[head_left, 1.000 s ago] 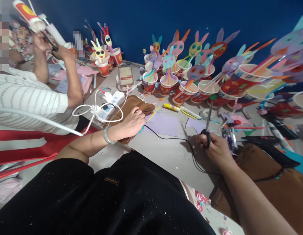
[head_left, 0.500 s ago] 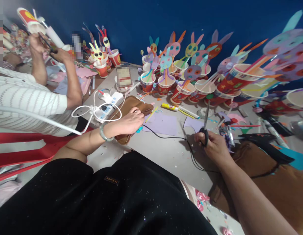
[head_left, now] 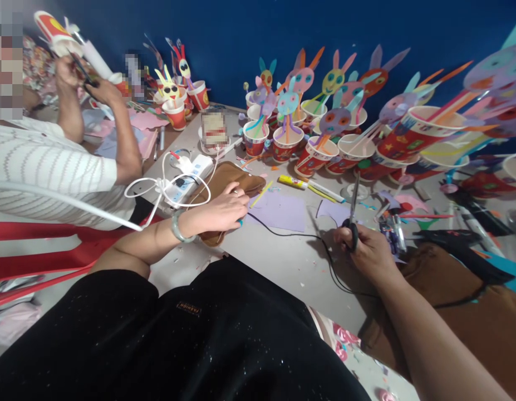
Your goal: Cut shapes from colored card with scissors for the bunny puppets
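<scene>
My right hand grips black-handled scissors, fingers through the handles and blades pointing up and away. My left hand is above the edge of a brown cloth item, its fingers curled together. A small teal piece shows at its fingertips, mostly covered by them. Just right of that hand lies a purple paper sheet, with a black cord running across the table below it. A smaller cut purple piece lies beside the scissors.
Paper cups with paper rabbit figures line the back. A yellow glue stick lies before them. A white power strip with looped cable is at left. Brown cloth lies at right. A co-worker's hands hold scissors and a cup.
The view has shifted slightly, so things sit a little further right. My left fingers now cover more of the teal piece. My right hand still holds the scissors.
</scene>
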### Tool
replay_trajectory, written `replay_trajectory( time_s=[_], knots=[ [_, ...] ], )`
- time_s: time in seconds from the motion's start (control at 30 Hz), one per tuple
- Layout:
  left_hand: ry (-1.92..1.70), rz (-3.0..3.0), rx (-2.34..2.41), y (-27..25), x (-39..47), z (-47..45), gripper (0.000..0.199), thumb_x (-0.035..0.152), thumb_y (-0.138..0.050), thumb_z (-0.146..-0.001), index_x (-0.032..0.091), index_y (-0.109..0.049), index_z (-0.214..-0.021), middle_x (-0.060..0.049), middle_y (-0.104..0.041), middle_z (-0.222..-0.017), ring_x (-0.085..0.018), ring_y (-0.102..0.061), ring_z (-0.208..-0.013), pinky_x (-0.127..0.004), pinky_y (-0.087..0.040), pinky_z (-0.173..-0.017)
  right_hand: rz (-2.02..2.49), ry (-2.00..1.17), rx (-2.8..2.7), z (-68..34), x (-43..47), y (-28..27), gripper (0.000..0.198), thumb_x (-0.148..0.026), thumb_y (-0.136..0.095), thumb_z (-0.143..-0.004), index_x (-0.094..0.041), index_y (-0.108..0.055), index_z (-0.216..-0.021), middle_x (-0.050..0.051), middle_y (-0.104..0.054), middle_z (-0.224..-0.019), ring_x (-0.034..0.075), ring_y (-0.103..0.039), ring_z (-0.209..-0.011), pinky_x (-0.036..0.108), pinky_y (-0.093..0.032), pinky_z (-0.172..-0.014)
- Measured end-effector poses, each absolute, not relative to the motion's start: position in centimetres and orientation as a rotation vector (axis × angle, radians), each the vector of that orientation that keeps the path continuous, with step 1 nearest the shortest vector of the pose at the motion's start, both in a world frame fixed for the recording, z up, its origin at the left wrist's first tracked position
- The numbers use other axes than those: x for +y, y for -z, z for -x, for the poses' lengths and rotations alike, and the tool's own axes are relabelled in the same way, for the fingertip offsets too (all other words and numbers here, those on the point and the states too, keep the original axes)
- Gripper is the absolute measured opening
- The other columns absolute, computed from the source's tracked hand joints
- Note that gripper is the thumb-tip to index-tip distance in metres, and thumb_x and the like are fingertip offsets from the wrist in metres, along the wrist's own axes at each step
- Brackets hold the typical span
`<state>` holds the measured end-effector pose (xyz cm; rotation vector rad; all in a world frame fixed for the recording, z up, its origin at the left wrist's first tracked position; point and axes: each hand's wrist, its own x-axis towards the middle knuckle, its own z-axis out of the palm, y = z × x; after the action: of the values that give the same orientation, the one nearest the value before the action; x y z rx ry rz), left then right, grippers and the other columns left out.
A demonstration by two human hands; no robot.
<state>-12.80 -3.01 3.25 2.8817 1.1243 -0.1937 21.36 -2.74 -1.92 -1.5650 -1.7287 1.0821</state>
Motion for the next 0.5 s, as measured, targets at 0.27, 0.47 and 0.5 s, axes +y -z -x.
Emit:
replay_trajectory(
  time_s=[0.27,0.47,0.5],
  knots=[
    [0.192,-2.9,1.089,-2.7,-3.0,12.7,0.015,0.014,-0.056,-0.083,0.015,-0.066,-0.073,-0.008,-0.058,-0.089,-0.023,-0.048,-0.095,-0.046,-0.027,-0.108,1.534,-1.058,-1.729,-21.8,-2.8,2.5,0.048,-0.063,-0.058,-0.079,-0.021,-0.051,-0.057,0.0,-0.05,-0.052,0.014,-0.045,-0.052,0.028,-0.036,-0.051],
    [0.133,-2.822,1.029,-2.0,-2.4,13.1,0.017,0.013,-0.056,-0.084,0.017,-0.068,-0.073,-0.006,-0.059,-0.089,-0.022,-0.049,-0.096,-0.044,-0.027,-0.107,1.543,-1.053,-1.703,-21.9,-2.7,2.6,0.049,-0.064,-0.058,-0.077,-0.021,-0.05,-0.056,0.0,-0.048,-0.053,0.014,-0.044,-0.053,0.029,-0.035,-0.051],
    [0.122,-2.809,1.018,-2.0,-2.4,13.2,0.017,0.014,-0.055,-0.085,0.017,-0.068,-0.073,-0.006,-0.059,-0.09,-0.022,-0.049,-0.097,-0.044,-0.027,-0.107,1.539,-1.055,-1.699,-21.9,-2.7,2.5,0.048,-0.064,-0.058,-0.077,-0.021,-0.051,-0.056,0.0,-0.048,-0.053,0.014,-0.044,-0.053,0.029,-0.035,-0.051]
  ],
)
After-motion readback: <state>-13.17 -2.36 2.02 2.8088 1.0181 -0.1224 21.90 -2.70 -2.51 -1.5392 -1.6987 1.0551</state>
